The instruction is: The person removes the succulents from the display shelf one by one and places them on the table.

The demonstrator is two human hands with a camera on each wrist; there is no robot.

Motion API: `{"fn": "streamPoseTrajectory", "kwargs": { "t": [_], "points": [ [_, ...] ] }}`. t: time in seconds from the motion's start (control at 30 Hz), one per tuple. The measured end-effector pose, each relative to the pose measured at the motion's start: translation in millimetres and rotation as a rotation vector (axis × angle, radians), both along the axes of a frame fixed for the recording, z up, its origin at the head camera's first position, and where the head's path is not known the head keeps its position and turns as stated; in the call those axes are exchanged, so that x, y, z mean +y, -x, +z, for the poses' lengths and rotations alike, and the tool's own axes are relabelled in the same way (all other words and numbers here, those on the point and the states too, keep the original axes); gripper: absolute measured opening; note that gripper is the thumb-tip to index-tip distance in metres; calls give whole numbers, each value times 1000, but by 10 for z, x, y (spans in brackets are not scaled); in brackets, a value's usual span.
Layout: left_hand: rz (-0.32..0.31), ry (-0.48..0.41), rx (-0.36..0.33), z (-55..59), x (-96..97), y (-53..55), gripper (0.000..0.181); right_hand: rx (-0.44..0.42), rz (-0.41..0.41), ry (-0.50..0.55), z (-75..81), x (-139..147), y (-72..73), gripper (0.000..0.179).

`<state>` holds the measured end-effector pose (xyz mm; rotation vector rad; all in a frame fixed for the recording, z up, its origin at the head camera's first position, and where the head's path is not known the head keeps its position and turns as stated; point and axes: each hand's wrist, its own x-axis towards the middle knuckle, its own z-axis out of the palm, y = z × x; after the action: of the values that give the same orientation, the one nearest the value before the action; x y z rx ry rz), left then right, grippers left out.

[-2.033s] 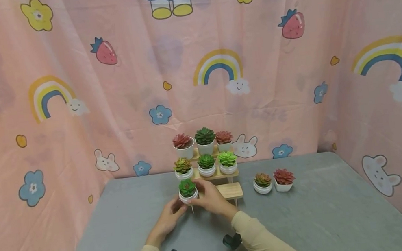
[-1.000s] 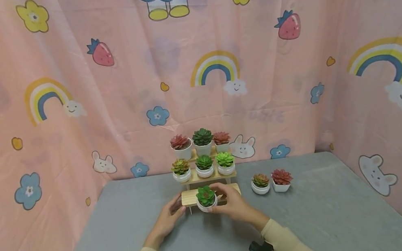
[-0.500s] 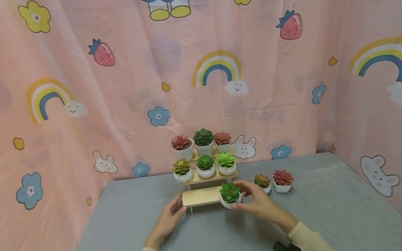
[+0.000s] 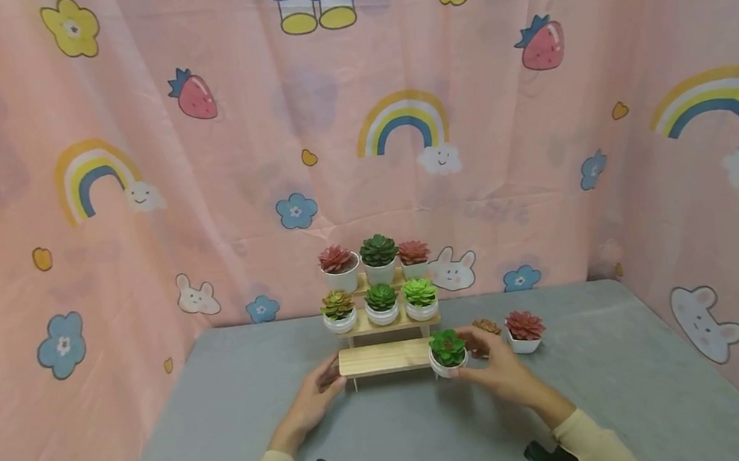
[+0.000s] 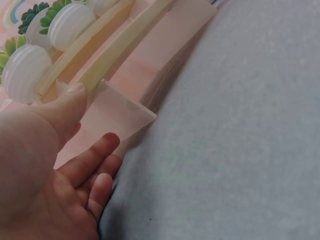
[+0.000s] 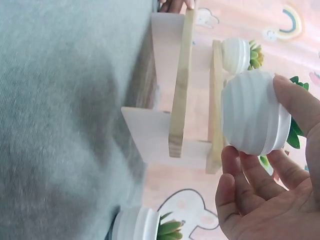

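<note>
My right hand (image 4: 502, 370) holds a small green succulent (image 4: 448, 348) by its ribbed white pot (image 6: 252, 112), thumb on one side and fingers on the other. In the head view the pot overlaps the right end of the bottom step of a tiered wooden plant stand (image 4: 383, 359); the right wrist view shows it raised off the step. My left hand (image 4: 309, 402) holds the left end of that step, its thumb at the board's end in the left wrist view and its other fingers beside the pale leg (image 5: 115, 107).
Three potted succulents line the middle step (image 4: 386, 323), with three more on the top one. On the grey table (image 4: 391, 438), right of the stand, are a brownish succulent (image 4: 485, 326), partly behind my right hand, and a red succulent (image 4: 525, 327). A patterned pink curtain (image 4: 254, 160) hangs behind.
My right hand has carried the green succulent from the bottom step's left end across to its right end. My left hand stays at the left end.
</note>
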<state>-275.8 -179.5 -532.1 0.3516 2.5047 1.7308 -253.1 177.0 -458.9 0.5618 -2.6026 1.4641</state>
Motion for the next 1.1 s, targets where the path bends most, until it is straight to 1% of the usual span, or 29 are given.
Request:
{"fn": "streamPoseTrajectory", "kwargs": {
  "t": [0.13, 0.17, 0.43, 0.6, 0.73, 0.87, 1.1],
  "points": [
    [0, 1, -6, 16, 14, 0, 61, 5, -19, 10, -1, 60, -6, 58],
    [-4, 4, 2, 20, 14, -2, 61, 11, -26, 11, 1, 73, -7, 58],
    [10, 8, -8, 15, 6, 5, 60, 68, -67, -6, 15, 225, -36, 59],
    [-16, -2, 13, 3, 10, -1, 60, 91, -109, -33, 5, 345, -54, 60],
    [-13, -9, 5, -7, 19, 5, 61, 93, -139, -60, 23, 439, -58, 58],
    [-18, -13, 6, 9, 25, -2, 61, 99, -160, -81, 54, 522, -46, 58],
    [-19, -24, 3, 39, 7, -22, 60, 64, -177, -109, 86, 628, -22, 65]
  ]
}}
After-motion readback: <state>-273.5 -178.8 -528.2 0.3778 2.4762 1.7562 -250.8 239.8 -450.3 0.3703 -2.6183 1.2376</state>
